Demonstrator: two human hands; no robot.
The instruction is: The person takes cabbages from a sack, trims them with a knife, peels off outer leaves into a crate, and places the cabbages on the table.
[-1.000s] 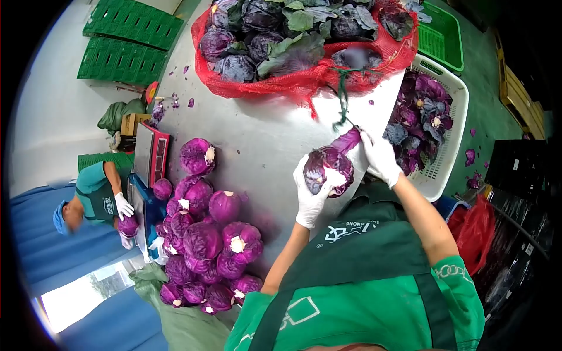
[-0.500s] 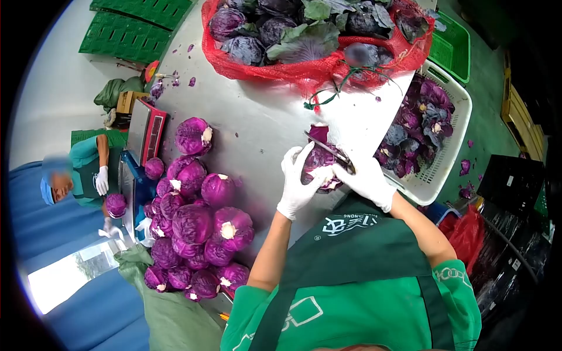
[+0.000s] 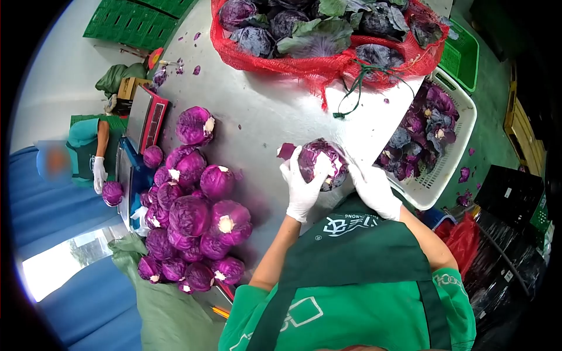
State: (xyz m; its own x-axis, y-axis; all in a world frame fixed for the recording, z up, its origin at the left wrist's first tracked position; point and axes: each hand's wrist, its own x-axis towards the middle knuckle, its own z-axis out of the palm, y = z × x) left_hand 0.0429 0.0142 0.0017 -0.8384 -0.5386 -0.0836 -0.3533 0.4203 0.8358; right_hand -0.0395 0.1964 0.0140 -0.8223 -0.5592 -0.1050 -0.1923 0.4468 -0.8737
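Purple cabbage, round, without clear long axis, is held at the metal table, its left side gripped by the wide-spread left hand; right alongside, the right hand is half-curled, any hold hidden.

Left hand, white-gloved; right hand, same white. Between them, one held cabbage, dark purple and cream. Left of the left hand, a cabbage heap, magenta-purple to my eye, stumps cream. Beyond both hands, a sack, red mesh.
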